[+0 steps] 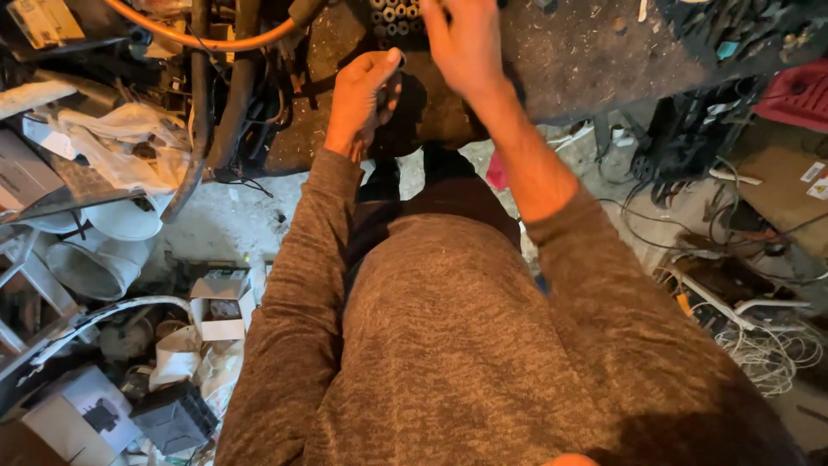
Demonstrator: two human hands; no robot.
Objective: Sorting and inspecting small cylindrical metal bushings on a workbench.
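My left hand hovers over the near edge of a dark, dirty workbench, fingers curled around a small dark object that I cannot make out. My right hand reaches farther in, fingers spread, toward a cluster of small metal cylinders standing at the top edge of the view. Its fingertips are partly cut off by the frame. Both arms wear brown knit sleeves, the right one pushed up the forearm.
An orange hose and black hoses hang at the bench's left end. White buckets, cardboard boxes and scrap litter the floor on the left. Tangled wires and a red box lie on the right.
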